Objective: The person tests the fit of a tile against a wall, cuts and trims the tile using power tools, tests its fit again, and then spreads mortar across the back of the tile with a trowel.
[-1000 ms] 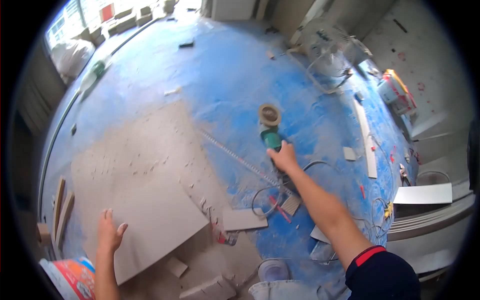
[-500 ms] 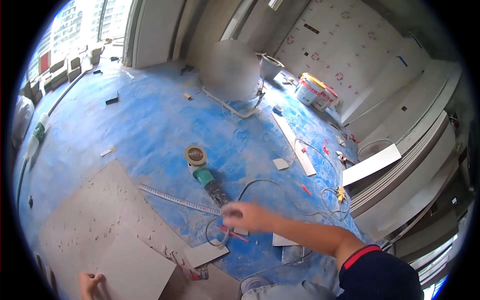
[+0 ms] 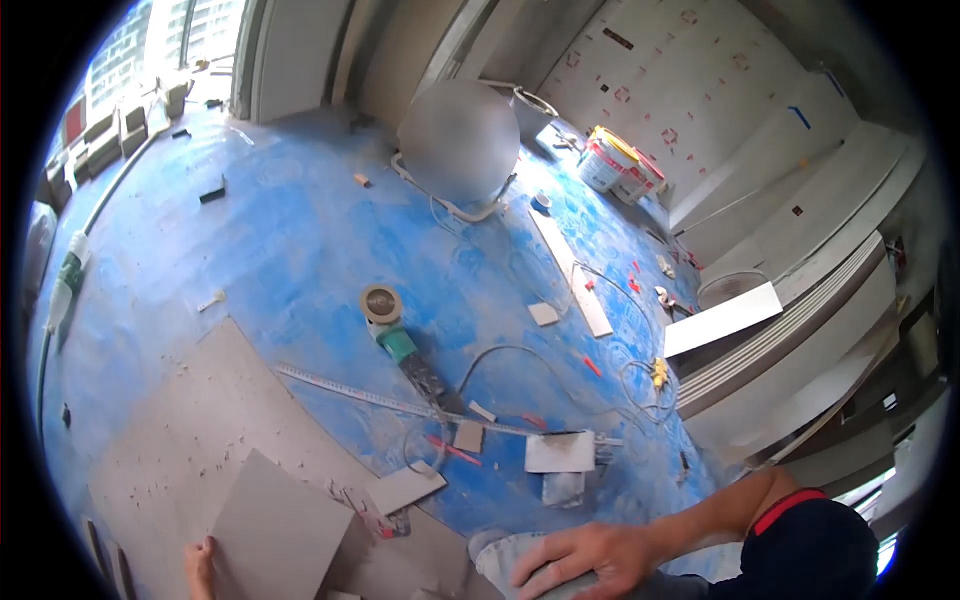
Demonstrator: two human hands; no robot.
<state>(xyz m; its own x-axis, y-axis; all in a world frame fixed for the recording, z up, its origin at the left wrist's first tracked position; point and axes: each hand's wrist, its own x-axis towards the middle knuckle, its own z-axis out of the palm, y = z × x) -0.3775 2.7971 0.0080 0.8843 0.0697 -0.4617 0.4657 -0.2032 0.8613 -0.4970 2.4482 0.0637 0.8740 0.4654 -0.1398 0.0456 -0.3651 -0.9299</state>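
At the lower left, my left hand [image 3: 200,568] grips the left edge of a grey tile [image 3: 280,530], its fingers closed on it. The tile lies tilted over a larger dusty board [image 3: 200,420]. My right hand [image 3: 585,560] rests over my knee at the bottom centre, fingers slightly apart, with no tool in it. An angle grinder [image 3: 397,345] with a green body and round disc lies on the blue floor ahead of both hands. A long ruler [image 3: 350,390] runs beside the grinder's rear end. A smaller tile piece [image 3: 406,487] lies right of the grey tile.
Cables loop over the blue floor [image 3: 300,250]. White strips [image 3: 570,270], a white block [image 3: 560,452] and a red marker [image 3: 455,451] lie about. Buckets [image 3: 607,160] stand at the back, near a blurred round object [image 3: 460,140]. Stacked panels [image 3: 790,340] line the right.
My right hand has let go of the grinder, which now lies on the floor, and has moved down to my knee. My left hand has closed on the tile's edge. The view has swung right.
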